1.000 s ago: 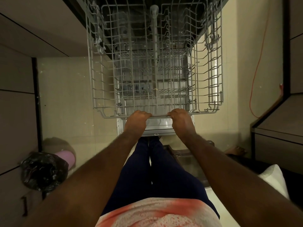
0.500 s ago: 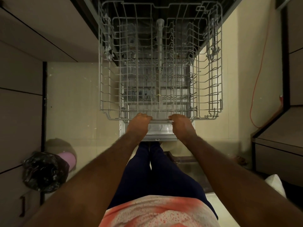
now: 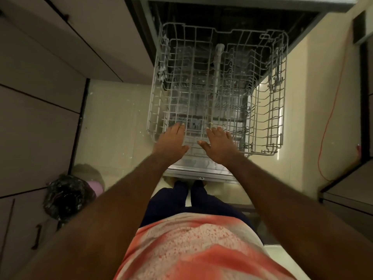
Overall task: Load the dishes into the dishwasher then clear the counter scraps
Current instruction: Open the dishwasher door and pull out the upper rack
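The rack point(image 3: 220, 91) sticks out of the dishwasher point(image 3: 238, 17) above its lowered door point(image 3: 201, 173). The 2 hands, left hand point(image 3: 171, 142) and right hand point(image 3: 219, 147), lie side by side over the rack's near edge. A bin point(image 3: 66, 196) stands left of the door against the cabinets point(image 3: 38, 122), and a cord point(image 3: 332, 120) hangs on the right.

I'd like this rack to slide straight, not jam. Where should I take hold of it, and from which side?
I'd grip the upper dishwasher rack by its front rim, from the near side, one hand each side of centre. That rim is a straight wire bar facing you; the left hand and right hand lie open over it.
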